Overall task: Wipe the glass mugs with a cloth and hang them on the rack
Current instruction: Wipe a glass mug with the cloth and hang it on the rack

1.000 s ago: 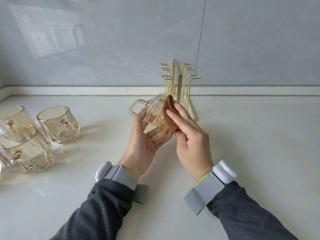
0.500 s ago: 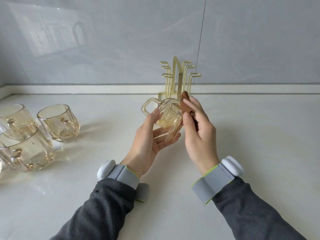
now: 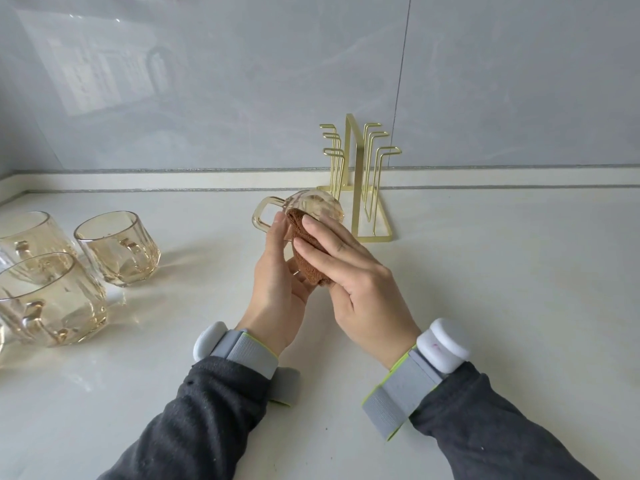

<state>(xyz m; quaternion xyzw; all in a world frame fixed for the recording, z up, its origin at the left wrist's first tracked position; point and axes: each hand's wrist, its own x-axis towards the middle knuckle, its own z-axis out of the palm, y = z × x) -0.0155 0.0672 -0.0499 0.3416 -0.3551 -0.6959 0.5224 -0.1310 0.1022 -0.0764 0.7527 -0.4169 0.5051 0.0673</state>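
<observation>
Just in front of the gold wire mug rack [image 3: 360, 188] that stands on the pale marble-look bench [image 3: 502, 306], the person holds an amber-tinted faceted glass mug [image 3: 311, 206] up off the surface, tipped on its side with its handle pointing away from the rack. The left hand [image 3: 277, 282] is cupped around the mug from below and closed on it, while the right hand [image 3: 349, 275] presses a folded brown terry cloth [image 3: 304, 247] flat against the glass with its fingers stretched out, so both hands meet on the one mug. The glass looks thin, smooth and breakable, and probably slippery under a cloth, so I'd judge the steady hold belongs on the body, leaving the handle free for a rack arm. The cloth is soft and folds to the curve. Well to the rack's far side from the seam in the wall, three more amber glass mugs [image 3: 117, 247] wait upright on the bench, the outermost cut off by the frame edge. Hands and cloth hide most of the held mug, its rim included, and every rack arm shows bare.
</observation>
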